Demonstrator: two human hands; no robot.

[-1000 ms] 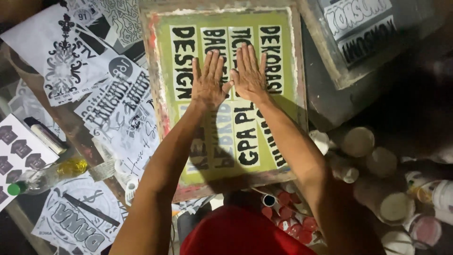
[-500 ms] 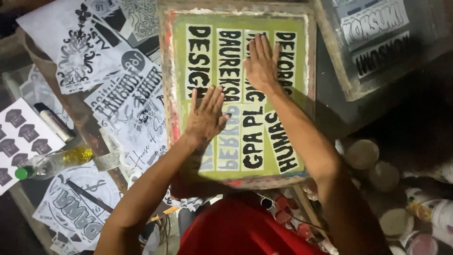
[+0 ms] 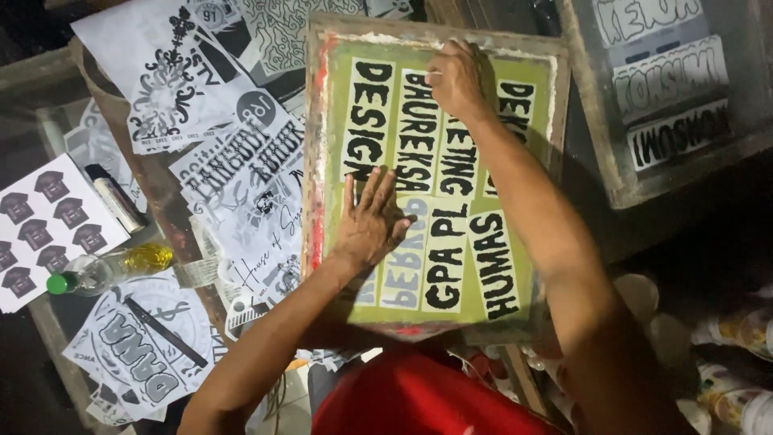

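Far left: sheet of small shirt stickers (image 3: 44, 229) lying flat; just beside it, a dark marker (image 3: 113, 201). Below these, a clear plastic bottle (image 3: 101, 271) on its side, yellow liquid inside, green cap toward the left edge. Further printed black-and-white sheets (image 3: 241, 173) overlapping across the table (image 3: 32, 72), reaching up to the frame's left rail.

Centre: wooden-framed printing screen (image 3: 439, 173) lying flat, green mesh carrying white paper strips with black lettering. Left hand (image 3: 369, 225) resting palm down on the lower-left strips, fingers straight and slightly spread, nothing gripped. Red smear noted along the inner left edge of the frame, just beside that hand.

Right of centre: right hand (image 3: 457, 79) at the top rail, fingers curled together and pressing on the upper end of a strip; cannot tell whether a strip edge is pinched between the fingertips.

Far right: second framed screen (image 3: 668, 97) with lettering, apart from the first. Round lidded pots (image 3: 644, 294) on the floor below.

Judgement on method: best done with the flat hand kept as an anchor, pressure worked outward from strip centre to ends, so no strip creeps or lifts; red smear better avoided to keep the lettering clean.
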